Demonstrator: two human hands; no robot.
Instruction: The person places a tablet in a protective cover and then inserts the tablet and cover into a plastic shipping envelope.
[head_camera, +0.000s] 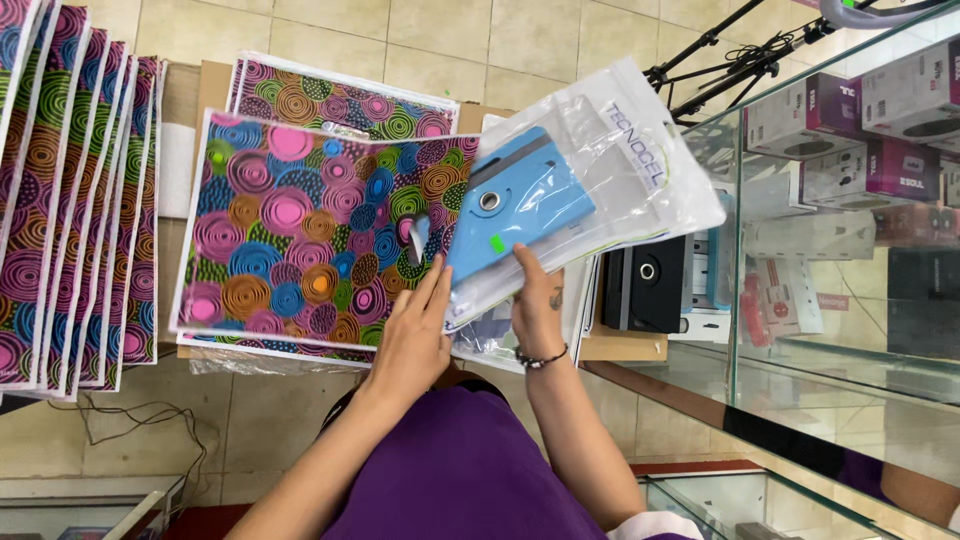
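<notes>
My right hand (537, 305) pinches the lower edge of a clear plastic bag holding a light-blue tablet case (518, 200), raised above a stack of colourful circle-patterned sleeves (300, 230), while my left hand (412, 335) lies flat, fingers extended, against the bag.

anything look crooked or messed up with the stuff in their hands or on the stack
Nothing looks damaged or spilled. The clear bag with the blue case sits tilted in both hands, left hand and right hand. The patterned cases lie slightly askew on their stack.
</notes>
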